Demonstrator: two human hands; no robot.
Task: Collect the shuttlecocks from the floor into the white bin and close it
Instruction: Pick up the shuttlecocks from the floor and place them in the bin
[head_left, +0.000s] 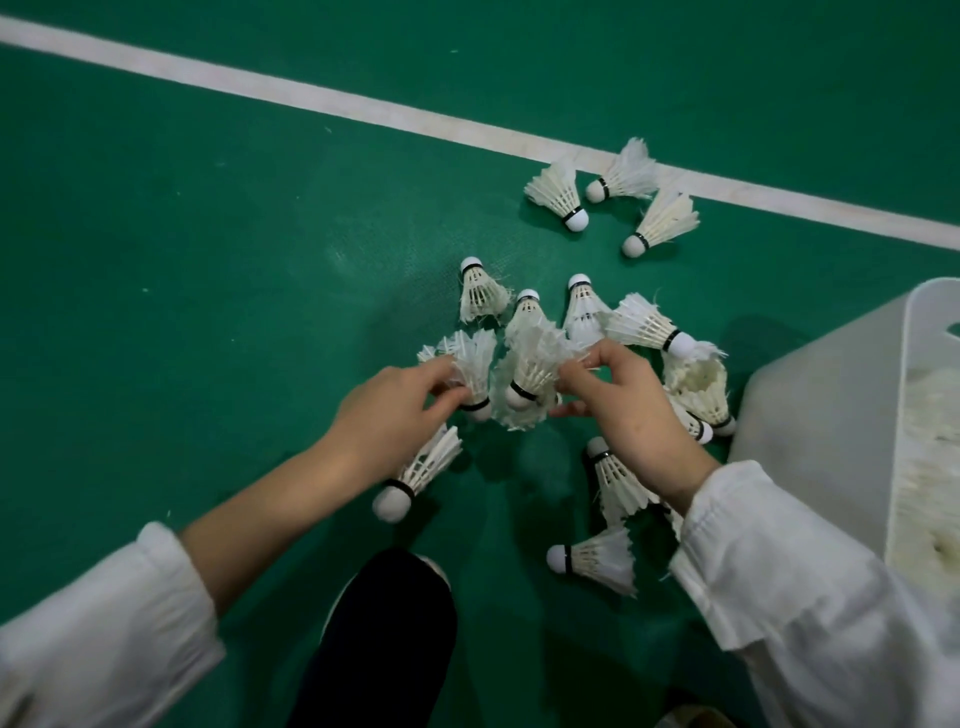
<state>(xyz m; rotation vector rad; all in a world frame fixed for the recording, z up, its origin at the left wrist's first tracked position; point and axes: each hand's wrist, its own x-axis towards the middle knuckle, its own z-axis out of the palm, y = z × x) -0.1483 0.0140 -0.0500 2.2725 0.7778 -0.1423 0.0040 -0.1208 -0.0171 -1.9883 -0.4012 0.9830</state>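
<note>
Several white feather shuttlecocks lie scattered on the green court floor. My left hand (400, 410) pinches the feathers of one shuttlecock (470, 369). My right hand (623, 410) pinches the feathers of a neighbouring shuttlecock (530, 374), cork pointing down toward me. More lie around them: a cluster (587, 312) just beyond my hands, one (415, 478) under my left wrist, two (597, 558) near my right forearm, three (613, 192) by the line. The white bin (810, 415) stands at the right, open, with shuttlecocks inside.
A white court line (363, 104) runs diagonally across the far floor. My dark trouser knee (379, 639) is at the bottom centre. White sleeves cover both forearms at the lower corners.
</note>
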